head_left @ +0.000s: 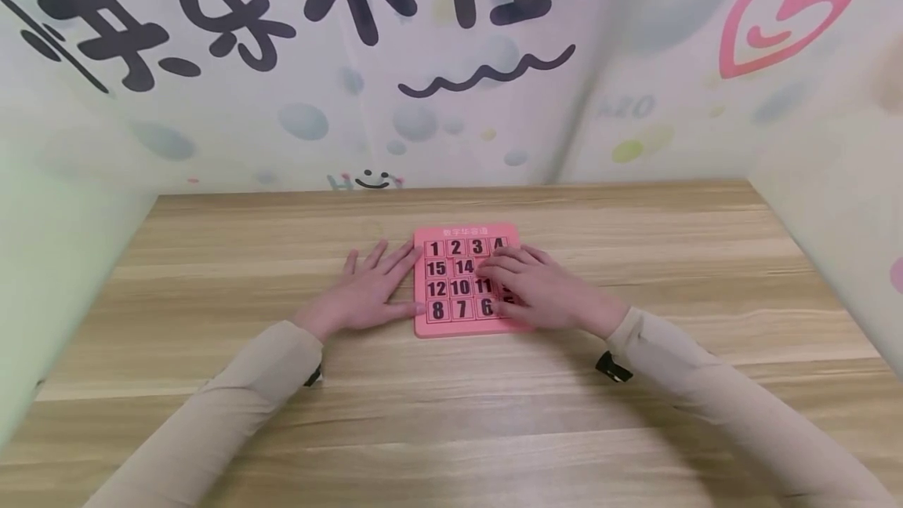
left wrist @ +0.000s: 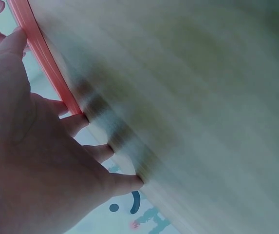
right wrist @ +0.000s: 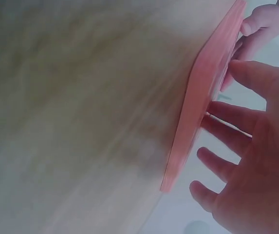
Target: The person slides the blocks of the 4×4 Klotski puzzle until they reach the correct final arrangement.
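Observation:
A pink sliding number puzzle [head_left: 451, 329] lies flat on the table, its black numerals upright in the head view. Tile 14 [head_left: 464, 266] sits slightly right of its column, leaving a narrow gap beside tile 15 [head_left: 436, 268]. My left hand [head_left: 361, 294] is spread at the puzzle's left side, thumb and index finger touching the frame, other fingertips on the wood. Over the right part of the board lies my right hand [head_left: 549, 290], fingers extended; fingertips [right wrist: 212, 108] touch the top face. It hides several right-hand tiles.
The wood-grain table [head_left: 451, 422] meets a printed back wall [head_left: 451, 132] with dark lettering and a pink heart [head_left: 776, 22]. Pale side walls stand at left and right. Dark wrist straps [head_left: 612, 367] show under the sleeves [head_left: 677, 367].

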The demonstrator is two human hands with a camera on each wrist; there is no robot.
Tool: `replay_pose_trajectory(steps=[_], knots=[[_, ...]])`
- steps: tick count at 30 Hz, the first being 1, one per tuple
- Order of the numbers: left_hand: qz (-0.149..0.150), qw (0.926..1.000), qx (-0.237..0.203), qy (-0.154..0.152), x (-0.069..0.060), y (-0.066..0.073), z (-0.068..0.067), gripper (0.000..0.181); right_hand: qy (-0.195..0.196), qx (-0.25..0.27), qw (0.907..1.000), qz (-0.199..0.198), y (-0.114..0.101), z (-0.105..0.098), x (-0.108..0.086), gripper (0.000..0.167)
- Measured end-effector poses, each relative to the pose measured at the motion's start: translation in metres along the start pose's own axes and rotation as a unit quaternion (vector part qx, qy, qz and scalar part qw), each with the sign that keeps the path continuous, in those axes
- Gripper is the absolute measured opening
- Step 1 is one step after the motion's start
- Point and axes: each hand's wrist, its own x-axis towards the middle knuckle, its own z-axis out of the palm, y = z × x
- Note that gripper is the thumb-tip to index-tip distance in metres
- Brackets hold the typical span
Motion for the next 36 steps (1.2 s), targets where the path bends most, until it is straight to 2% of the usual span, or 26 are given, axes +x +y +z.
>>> replay_pose_trajectory(steps=[5, 14, 18, 25, 36], knots=[[-0.001, 1.0, -0.001, -0.001, 0.0, 0.0, 0.0, 0.088, -0.024, 0.01, 0.9997, -0.001, -0.003, 0.001, 0.004, 0.056], [-0.004, 1.0, -0.002, -0.001, -0.003, 0.0, 0.0, 0.089, -0.016, 0.017, 0.9996, -0.016, -0.004, 0.004, 0.009, 0.055], [-0.003, 1.0, -0.003, 0.0, -0.003, 0.0, 0.002, 0.089, -0.02, 0.027, 0.9994, -0.012, 0.0, 0.001, 0.002, 0.057], [-0.002, 1.0, -0.004, 0.003, -0.001, 0.001, 0.004, 0.089, -0.005, 0.026, 0.9996, 0.003, 0.014, -0.003, -0.013, 0.055], [-0.003, 1.0, 0.001, -0.005, 0.001, 0.0, 0.001, 0.088, -0.008, 0.035, 0.9988, 0.033, 0.026, -0.007, -0.032, 0.057]])
